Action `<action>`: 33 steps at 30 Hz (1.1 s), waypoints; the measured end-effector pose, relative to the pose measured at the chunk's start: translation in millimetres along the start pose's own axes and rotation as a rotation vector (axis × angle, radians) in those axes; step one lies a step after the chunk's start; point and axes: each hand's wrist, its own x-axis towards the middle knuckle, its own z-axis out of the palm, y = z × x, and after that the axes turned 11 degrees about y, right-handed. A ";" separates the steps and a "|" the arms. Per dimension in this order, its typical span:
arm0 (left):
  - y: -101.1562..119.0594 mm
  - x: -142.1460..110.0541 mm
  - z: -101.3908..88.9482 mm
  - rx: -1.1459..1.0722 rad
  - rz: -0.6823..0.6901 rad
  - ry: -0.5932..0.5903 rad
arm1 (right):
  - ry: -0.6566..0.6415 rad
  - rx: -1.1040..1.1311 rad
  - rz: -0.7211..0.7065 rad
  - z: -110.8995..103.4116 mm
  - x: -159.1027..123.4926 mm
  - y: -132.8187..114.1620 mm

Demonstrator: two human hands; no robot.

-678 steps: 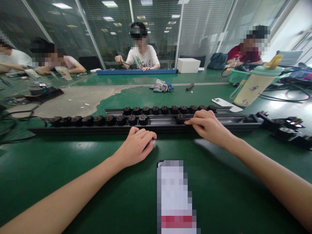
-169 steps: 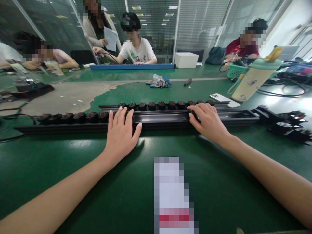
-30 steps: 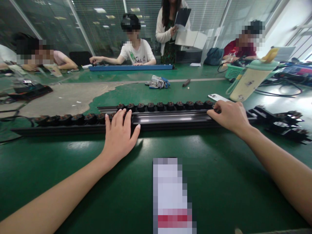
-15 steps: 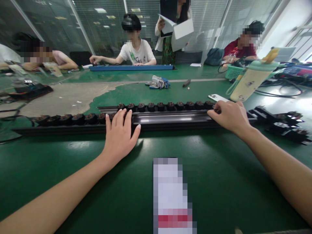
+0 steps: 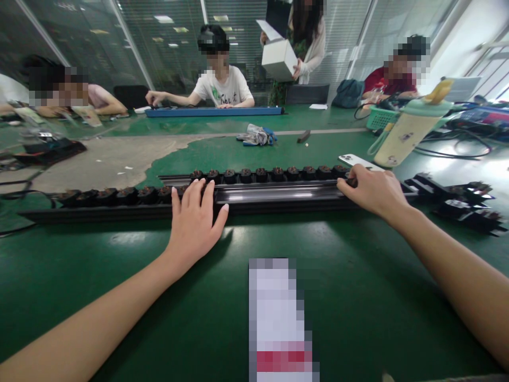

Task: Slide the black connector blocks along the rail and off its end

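A long black metal channel point(image 5: 278, 204) lies across the table in front of me. Black socket modules point(image 5: 127, 196) with copper-coloured contacts fill its left part, while a shiny bare stretch runs to the right. My left hand point(image 5: 194, 220) rests with spread fingers over the modules at the middle, its fingertips touching them. Behind the channel runs a second rail with a row of similar modules point(image 5: 260, 175). At that row's right end, my right hand point(image 5: 374, 188) is curled in a pinch around a small dark piece, mostly hidden by the fingers.
Loose black module strips point(image 5: 469, 204) lie at the right. A white phone point(image 5: 360, 161) and a leaning cream tumbler point(image 5: 409, 132) are behind my right hand. Another phone point(image 5: 280, 307) lies in front of me. Work gloves point(image 5: 256, 136) lie farther back. Several people are across the table.
Both my hands stay almost where they were. In the background, a standing person with a white box has shifted to the right and lowered the box's angle.
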 end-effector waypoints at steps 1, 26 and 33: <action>-0.1 -0.1 0.1 0.000 0.001 0.002 | -0.022 -0.001 0.030 -0.5 0.2 -0.1; 0.0 0.4 0.1 0.011 0.007 0.009 | -0.264 -0.146 0.178 -25.6 8.3 0.0; -0.5 -0.4 -0.3 0.000 0.006 0.010 | -0.242 -0.177 0.172 -20.8 8.8 0.6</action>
